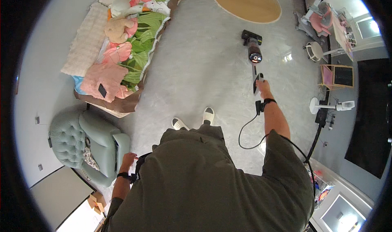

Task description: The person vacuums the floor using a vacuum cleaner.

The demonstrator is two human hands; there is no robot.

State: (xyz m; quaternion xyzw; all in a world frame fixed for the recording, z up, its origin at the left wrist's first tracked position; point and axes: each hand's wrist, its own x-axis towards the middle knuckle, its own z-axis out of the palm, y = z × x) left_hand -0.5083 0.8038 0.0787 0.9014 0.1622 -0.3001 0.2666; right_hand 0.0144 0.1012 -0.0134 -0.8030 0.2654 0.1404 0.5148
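1. Right hand [262, 87] is closed around the handle [256, 85] of a stick vacuum [254, 52], fingers curled over it, the arm stretched forward.
2. Left hand [128, 160] hangs low by the person's side, near the waist; its fingers look partly bent, but it shows too small to tell whether it pinches anything.
3. Ahead and to the right, the vacuum rests its wide dark head [251, 37] on the grey floor [196, 68], near a round tan rug [248, 4].
4. Both wrists wear black bands; from the right one, a black cable [240, 138] loops back toward the upper arm.
5. Pale slippers [208, 115] are on the feet, toes pointing forward.
6. On the left stands a bed with green-and-pink bedding [147, 35], a tan plush toy [116, 30] and a dark flat object [102, 90] lying on pink fluffy fabric. Nearer is a pale green tufted armchair [98, 127].
7. Along the right side stand a pink chair [319, 23], a small easel [343, 76] and a white fan [345, 105].
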